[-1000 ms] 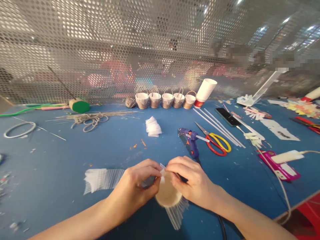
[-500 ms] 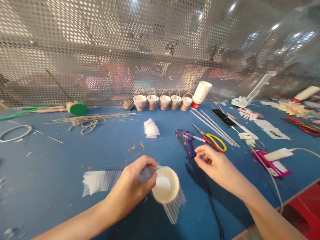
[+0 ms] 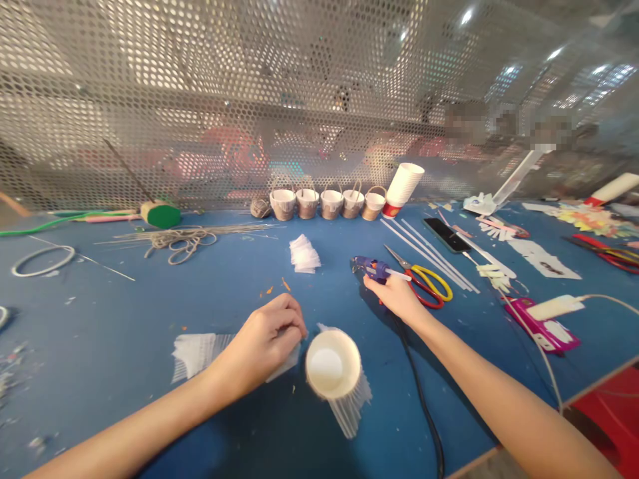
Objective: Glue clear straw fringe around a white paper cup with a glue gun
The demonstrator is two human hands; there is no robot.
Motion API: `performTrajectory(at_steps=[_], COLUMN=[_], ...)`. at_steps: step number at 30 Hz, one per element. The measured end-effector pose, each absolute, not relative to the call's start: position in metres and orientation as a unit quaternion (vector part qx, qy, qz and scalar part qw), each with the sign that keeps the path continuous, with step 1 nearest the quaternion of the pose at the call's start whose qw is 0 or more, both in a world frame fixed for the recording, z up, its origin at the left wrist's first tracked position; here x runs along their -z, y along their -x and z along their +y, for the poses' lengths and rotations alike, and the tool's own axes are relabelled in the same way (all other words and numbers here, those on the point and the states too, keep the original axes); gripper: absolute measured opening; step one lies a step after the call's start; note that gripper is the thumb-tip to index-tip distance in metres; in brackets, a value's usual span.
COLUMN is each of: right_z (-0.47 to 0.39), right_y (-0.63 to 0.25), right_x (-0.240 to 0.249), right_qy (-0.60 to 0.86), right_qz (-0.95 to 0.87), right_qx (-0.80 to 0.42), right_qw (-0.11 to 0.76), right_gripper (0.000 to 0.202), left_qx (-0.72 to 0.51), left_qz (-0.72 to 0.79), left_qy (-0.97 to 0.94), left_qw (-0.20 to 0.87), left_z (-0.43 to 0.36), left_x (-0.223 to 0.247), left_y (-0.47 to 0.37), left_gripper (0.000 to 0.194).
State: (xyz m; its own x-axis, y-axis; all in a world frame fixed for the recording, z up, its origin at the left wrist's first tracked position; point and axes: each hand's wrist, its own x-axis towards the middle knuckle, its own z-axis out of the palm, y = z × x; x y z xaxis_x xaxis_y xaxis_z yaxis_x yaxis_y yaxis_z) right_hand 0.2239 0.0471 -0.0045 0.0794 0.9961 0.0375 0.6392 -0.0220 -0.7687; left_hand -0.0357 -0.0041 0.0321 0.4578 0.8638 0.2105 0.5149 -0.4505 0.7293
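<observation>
My right hand (image 3: 394,293) is wrapped round the grip of a blue glue gun (image 3: 375,268), which has a white glue stick in its back and lies at the table's middle right. Its nozzle points to the far left. My left hand (image 3: 269,339), fingers curled into a pinch, is on a pleated white translucent strip (image 3: 194,356); the strip passes beneath the hand and its pinched edge is mostly hidden. Just right of that hand stands a white paper cup (image 3: 333,366), seen from above, with pleated translucent material fanned out along its lower right side.
Scissors (image 3: 426,283) and white strips (image 3: 429,256) lie right of the glue gun. A folded white stack (image 3: 303,254) lies ahead. Small twine-handled buckets (image 3: 331,203) and stacked cups (image 3: 403,186) line the perforated panel. A black cord (image 3: 422,399) trails toward me.
My right hand has moved forward and left and taken hold of the glue gun's grip. My left hand has drawn back from the cup's rim, leaving a gap.
</observation>
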Motion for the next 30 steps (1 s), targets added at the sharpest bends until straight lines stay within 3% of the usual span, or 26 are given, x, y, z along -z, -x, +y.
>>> performTrajectory(at_steps=[7,10,13,18,25,30], right_z=[-0.009,-0.051,-0.081,-0.093,-0.093,-0.097], right_y=[-0.228,-0.228,-0.226,-0.221,-0.222,-0.221], right_x=[-0.026,-0.043,-0.053,-0.060,-0.053,-0.043], right_qy=[0.626,0.572,0.546,0.510,0.484,0.469], right_qz=[-0.617,-0.657,-0.717,-0.781,-0.817,-0.834], right_qx=[-0.303,-0.339,-0.286,-0.270,-0.257,-0.225], right_qw=[0.369,0.355,0.327,0.241,0.180,0.184], right_gripper=[0.023,0.012,0.003,0.007,0.018,0.020], left_qx=[-0.191,-0.157,-0.131,-0.140,-0.205,-0.232], left_qz=[0.424,0.397,0.404,0.410,0.404,0.398], left_qy=[-0.794,-0.807,-0.809,-0.802,-0.791,-0.783], left_qw=[0.390,0.407,0.406,0.411,0.411,0.417], left_z=[-0.017,-0.020,-0.022,-0.026,-0.032,-0.033], left_x=[-0.048,-0.047,-0.041,-0.029,-0.012,-0.006], left_y=[0.041,0.046,0.048,0.039,0.029,0.023], left_gripper=[0.012,0.032,0.042,0.045,0.063,0.064])
